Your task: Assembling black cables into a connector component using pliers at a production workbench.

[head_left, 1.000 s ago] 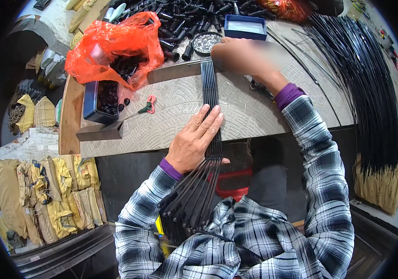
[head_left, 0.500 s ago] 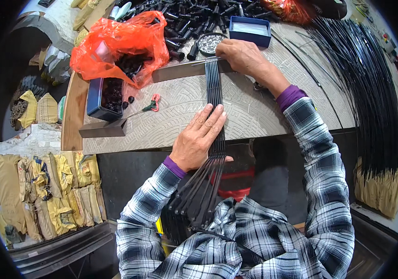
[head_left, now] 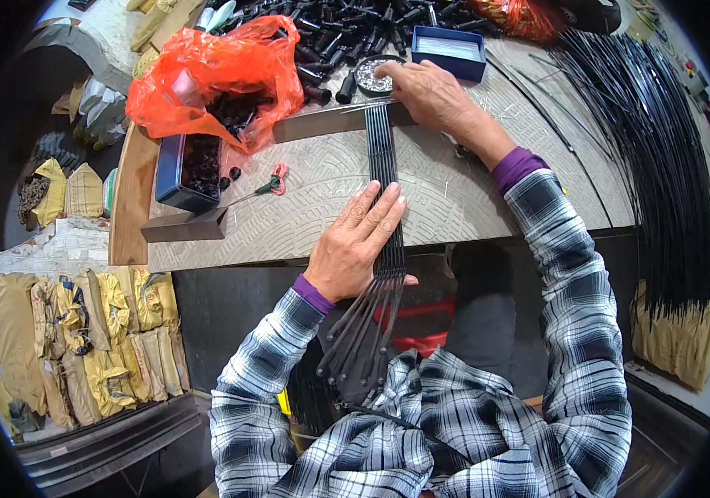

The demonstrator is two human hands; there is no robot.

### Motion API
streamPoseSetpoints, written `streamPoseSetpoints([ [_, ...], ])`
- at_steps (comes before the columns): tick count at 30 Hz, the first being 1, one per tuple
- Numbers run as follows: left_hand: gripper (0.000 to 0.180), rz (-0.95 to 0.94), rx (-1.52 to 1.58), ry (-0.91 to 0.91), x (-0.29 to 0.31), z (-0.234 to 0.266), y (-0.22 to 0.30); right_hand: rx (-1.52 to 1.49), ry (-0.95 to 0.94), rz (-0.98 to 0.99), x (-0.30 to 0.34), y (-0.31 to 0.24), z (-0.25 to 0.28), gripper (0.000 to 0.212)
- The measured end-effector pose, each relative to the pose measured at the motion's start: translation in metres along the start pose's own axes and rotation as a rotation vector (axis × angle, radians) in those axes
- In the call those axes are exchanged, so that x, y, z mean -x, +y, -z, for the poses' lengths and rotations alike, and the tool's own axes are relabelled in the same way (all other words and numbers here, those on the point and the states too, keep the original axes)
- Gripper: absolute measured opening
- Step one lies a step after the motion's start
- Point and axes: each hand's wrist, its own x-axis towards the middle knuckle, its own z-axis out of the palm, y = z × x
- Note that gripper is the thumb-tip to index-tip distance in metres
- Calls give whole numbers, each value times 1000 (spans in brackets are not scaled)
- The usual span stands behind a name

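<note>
Since the earlier frame, the right hand [head_left: 434, 95] has shifted from the top ends of the rods to the small round dish [head_left: 359, 81], its fingertips now over the shiny bits; the left hand [head_left: 353, 249] has kept its place.

The left hand lies across the black rods [head_left: 382, 149], fingers straight and nearly side by side on top, thumb poking out past their far edge, apparently from underneath. The rods look clasped between, probably so that they stay flat and in a row. Whether the right fingertips are pinched on anything, I cannot tell.

The rods lie on the table [head_left: 305, 183], running over its near edge, where they fan out toward the person's lap. Their top ends rest at a metal bar [head_left: 322, 126], which perhaps helps keep them level. The dish sits just beyond the bar, seemingly to be within short reach.

Farther out, a blue box [head_left: 448, 68] of pale sticks stands beside the dish. To the left are a red bag [head_left: 172, 91], a blue tin [head_left: 170, 178] of dark caps and a tool with a red and green handle [head_left: 276, 178].
</note>
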Motion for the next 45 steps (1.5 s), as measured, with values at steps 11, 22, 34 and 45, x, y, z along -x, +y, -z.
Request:
streamPoseSetpoints([
  [11,89,-5,-27,-26,0,3,0,231,-23,24,-1,4,-2,19],
  [22,92,-12,-49,-9,-2,3,2,-37,70,119,-1,12,-7,13],
  [34,59,-12,-12,59,-2,-5,-6,-193,118,4,-4,38,-7,16],
  [45,46,-5,-192,120,5,-15,-10,267,-391,-165,-46,105,25,14],
])
